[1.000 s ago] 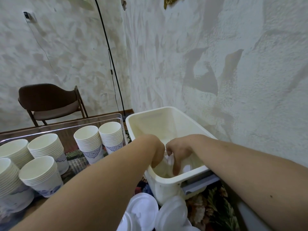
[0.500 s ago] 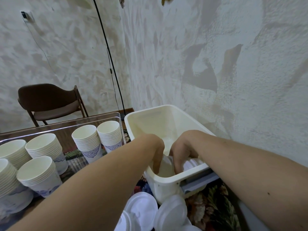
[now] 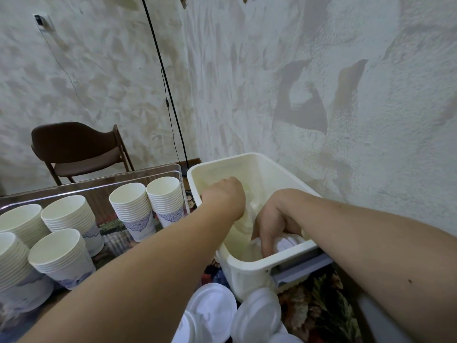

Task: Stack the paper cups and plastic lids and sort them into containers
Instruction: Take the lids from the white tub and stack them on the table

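Plastic lids (image 3: 288, 243) sit as a white stack in the near right corner of the cream bin (image 3: 249, 264), and the right hand (image 3: 273, 222) reaches down with its fingers curled around them. Beside it, the left hand (image 3: 223, 196) dips into the bin too, fingers hidden below the knuckles, so its grip cannot be told. More loose lids (image 3: 212, 311) lie in front of the bin. Stacked paper cups (image 3: 131, 207) stand in the clear tray (image 3: 99, 180) to the left.
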